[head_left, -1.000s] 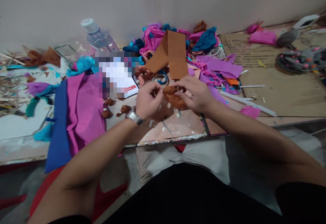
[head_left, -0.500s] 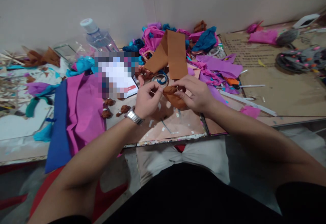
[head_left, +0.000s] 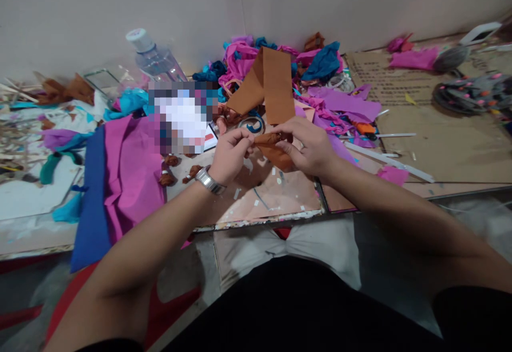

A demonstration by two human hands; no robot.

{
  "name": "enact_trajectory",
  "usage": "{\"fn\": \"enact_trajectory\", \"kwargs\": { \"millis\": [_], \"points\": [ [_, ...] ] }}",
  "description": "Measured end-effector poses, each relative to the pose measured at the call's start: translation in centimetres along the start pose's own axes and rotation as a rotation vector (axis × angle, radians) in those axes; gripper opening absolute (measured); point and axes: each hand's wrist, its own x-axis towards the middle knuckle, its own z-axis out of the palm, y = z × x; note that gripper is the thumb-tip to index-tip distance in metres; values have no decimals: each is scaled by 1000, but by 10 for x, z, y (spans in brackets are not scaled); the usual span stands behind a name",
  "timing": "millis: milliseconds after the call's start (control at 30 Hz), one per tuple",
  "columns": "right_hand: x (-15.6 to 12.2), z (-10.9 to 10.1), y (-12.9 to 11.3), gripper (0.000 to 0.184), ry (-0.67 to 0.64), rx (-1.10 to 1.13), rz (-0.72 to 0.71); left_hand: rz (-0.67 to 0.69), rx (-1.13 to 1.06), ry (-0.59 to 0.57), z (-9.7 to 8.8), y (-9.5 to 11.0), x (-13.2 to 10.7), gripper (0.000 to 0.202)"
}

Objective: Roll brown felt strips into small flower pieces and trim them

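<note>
My left hand (head_left: 229,154), a metal watch on its wrist, pinches one end of a twisted piece of brown crepe paper (head_left: 271,148). My right hand (head_left: 309,146) grips the other end with fingers curled round it. The paper is bunched between the two hands just above a pinkish board (head_left: 276,197). A long brown paper strip (head_left: 272,85) rises folded behind the hands. Three small brown paper twists (head_left: 178,169) lie on the board left of my left hand.
A water bottle (head_left: 154,58) stands at the back left. Pink and blue paper sheets (head_left: 120,176) hang over the table's near edge at left. Crumpled coloured paper (head_left: 288,58) is heaped against the wall. A tape roll (head_left: 252,124) lies behind my hands. Cardboard (head_left: 440,128) lies right.
My hands have drawn slightly closer and turned the brown paper a little between the fingers. Everything else stays put.
</note>
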Motion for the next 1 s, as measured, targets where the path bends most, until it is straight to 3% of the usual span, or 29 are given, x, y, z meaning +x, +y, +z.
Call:
{"fn": "enact_trajectory", "kwargs": {
  "millis": [133,267,333,467,767,1000],
  "points": [
    [0,0,0,31,11,26,21,-146,-183,-36,1,-4,2,15],
    [1,0,0,29,0,37,-11,-205,-186,-70,1,-5,1,24],
    [1,0,0,30,-14,42,-31,-108,-96,-68,1,-3,-2,29],
    [0,0,0,34,-88,31,-7,209,139,-120,2,0,-8,37],
    [-1,1,1,34,-76,14,-39,236,17,-182,10,1,-12,47],
    [-1,1,-1,34,-88,13,-6,479,268,-176,6,-1,-16,29]
  ]
}}
